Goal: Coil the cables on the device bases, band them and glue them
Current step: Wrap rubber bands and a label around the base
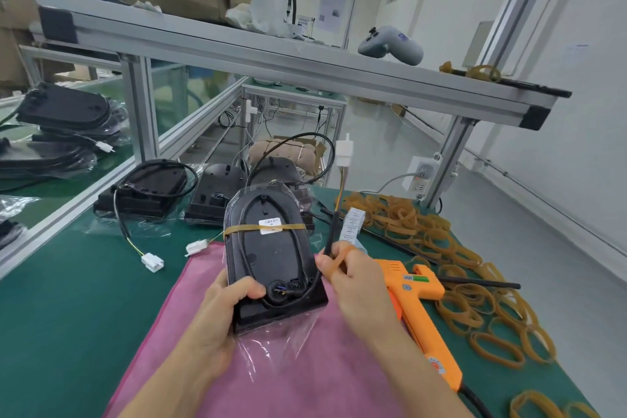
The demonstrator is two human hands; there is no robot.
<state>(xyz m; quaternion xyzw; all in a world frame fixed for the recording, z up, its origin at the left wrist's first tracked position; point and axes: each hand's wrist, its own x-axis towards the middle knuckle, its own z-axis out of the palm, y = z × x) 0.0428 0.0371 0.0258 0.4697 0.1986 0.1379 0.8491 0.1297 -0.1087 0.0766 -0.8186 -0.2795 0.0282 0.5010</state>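
bare forearms, orange finger cot (340, 256)

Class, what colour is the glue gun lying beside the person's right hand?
Orange: the glue gun shows best in the head view, the only one.

Glue gun (419, 312) partly behind the right hand (356, 285); base label (270, 226) print unreadable.

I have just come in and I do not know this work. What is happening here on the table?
A person is fitting a cable onto a black device base. The left hand holds the base over a pink cloth. The right hand pinches the loose cable, whose white connector points up. One rubber band already crosses the base. The orange glue gun lies unused beside it.
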